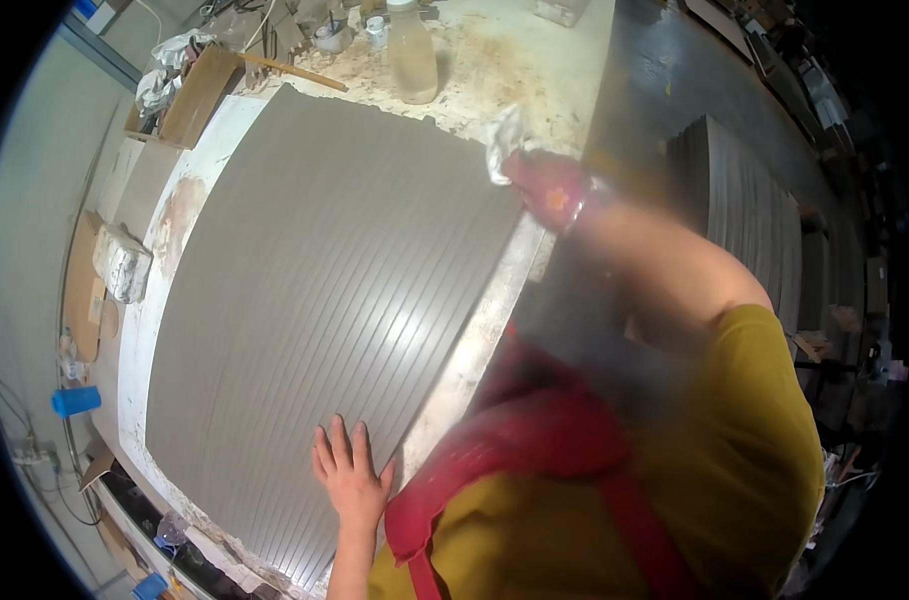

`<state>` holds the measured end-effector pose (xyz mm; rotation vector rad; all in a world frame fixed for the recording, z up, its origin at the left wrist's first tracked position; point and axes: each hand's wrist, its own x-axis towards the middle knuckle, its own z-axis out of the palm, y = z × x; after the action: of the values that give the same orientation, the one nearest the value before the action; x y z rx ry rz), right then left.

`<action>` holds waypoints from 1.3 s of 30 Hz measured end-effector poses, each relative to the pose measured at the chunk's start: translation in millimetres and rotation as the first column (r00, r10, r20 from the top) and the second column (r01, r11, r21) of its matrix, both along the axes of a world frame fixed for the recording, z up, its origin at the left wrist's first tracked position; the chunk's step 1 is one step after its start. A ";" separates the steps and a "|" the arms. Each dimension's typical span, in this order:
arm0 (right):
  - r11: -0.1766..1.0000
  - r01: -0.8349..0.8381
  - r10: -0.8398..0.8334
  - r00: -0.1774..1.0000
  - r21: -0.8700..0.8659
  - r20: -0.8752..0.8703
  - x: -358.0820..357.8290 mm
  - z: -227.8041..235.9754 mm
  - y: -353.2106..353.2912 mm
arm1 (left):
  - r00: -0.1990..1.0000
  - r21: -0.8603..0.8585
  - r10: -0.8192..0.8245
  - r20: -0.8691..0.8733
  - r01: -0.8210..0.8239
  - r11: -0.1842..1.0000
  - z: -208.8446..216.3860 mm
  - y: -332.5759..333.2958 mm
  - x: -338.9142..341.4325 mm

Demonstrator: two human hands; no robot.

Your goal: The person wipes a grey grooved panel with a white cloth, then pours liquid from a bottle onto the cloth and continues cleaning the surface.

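While R hand (550, 190) holds rag (505, 143), btl (412, 58) nr, box (203, 100) L

The panel (320, 260) is finely striped grey, the cloth (503, 142) at one o'clock white, the apron (525, 435) at five o'clock red, the shirt (760, 420) mustard.

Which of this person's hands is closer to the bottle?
The right. The right hand, gripping a white cloth, is below and rightward of the bottle in the picture; the left hand is much farther off, at the grey panel's near side.
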<state>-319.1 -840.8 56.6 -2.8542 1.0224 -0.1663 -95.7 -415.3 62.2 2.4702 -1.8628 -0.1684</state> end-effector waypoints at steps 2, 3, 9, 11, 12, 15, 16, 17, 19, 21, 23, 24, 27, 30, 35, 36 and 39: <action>0.983 0.084 -0.092 0.995 0.164 0.040 11.6 20.9 20.8 | 1.000 -0.002 0.012 -0.016 -0.012 1.000 -0.5 1.6 0.1; 0.984 0.046 -0.036 0.998 0.172 -0.057 13.6 20.9 35.1 | 0.999 0.001 0.021 -0.031 -0.021 1.000 -0.8 0.8 0.2; 0.857 0.318 -0.374 0.925 0.405 0.063 -16.0 3.2 -34.8 | 0.999 0.030 0.020 -0.037 -0.019 0.999 1.5 -0.5 1.6; 0.915 0.352 -0.362 0.932 0.195 0.020 -31.7 30.8 -51.8 | 1.000 0.004 0.012 -0.028 -0.012 1.000 2.8 4.4 2.7; 0.951 0.290 -0.301 0.947 0.106 0.112 -34.6 48.8 -49.0 | 1.000 -0.006 0.007 -0.026 -0.007 1.000 1.6 3.4 1.2; 0.979 -0.102 0.012 0.894 0.177 0.447 0.9 52.4 2.7 | 0.999 0.031 0.023 -0.031 -0.022 0.999 -0.4 -0.7 1.1; 0.967 -0.238 0.165 0.852 0.088 0.498 16.0 59.2 25.7 | 0.999 0.033 0.030 -0.026 -0.029 0.999 -0.2 0.4 1.5; 0.901 -0.231 0.116 0.944 0.368 0.309 35.7 63.6 38.7 | 0.999 0.025 0.028 -0.025 -0.027 0.999 -0.1 2.4 2.3; 0.891 -0.454 0.454 0.890 -0.021 0.043 36.3 10.4 63.4 | 0.999 0.000 0.002 -0.032 -0.002 1.000 -1.0 1.3 3.8; 0.949 -0.271 0.266 0.963 0.160 0.055 34.6 14.0 45.2 | 0.998 -0.012 0.021 -0.061 -0.022 1.000 -1.3 4.7 3.8; 0.976 -0.201 0.198 0.979 0.086 0.043 15.2 14.4 15.2 | 0.998 0.017 0.031 -0.053 -0.030 0.999 -1.2 6.5 1.7; 0.972 -0.164 0.164 0.986 0.169 0.011 11.6 15.0 5.8 | 0.999 0.021 0.023 -0.035 -0.022 1.000 -0.8 2.4 2.4; 0.962 -0.191 0.209 0.975 0.197 -0.075 14.0 32.6 21.7 | 0.998 -0.018 0.018 -0.062 -0.020 1.000 -3.7 3.2 3.5; 0.972 -0.157 0.171 0.983 0.174 -0.067 12.5 36.7 18.3 | 0.999 0.003 0.025 -0.046 -0.025 1.000 -3.7 4.1 3.3; 0.974 0.013 0.011 0.995 0.226 -0.103 8.3 18.1 12.8 | 0.998 0.006 0.013 -0.058 -0.012 1.000 -1.5 3.1 3.7; 0.962 0.077 -0.039 0.988 0.261 -0.148 5.4 22.1 14.2 | 0.998 0.016 0.015 -0.067 -0.014 1.000 -0.7 1.4 3.4; 0.892 0.215 -0.161 0.973 0.398 -0.167 17.9 37.6 7.5 | 1.000 0.033 0.016 -0.011 -0.016 0.999 -2.5 4.2 2.2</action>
<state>-301.2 -833.3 94.2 -2.4053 1.1939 0.2036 -93.5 -411.1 59.6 2.4991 -1.8499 -0.2134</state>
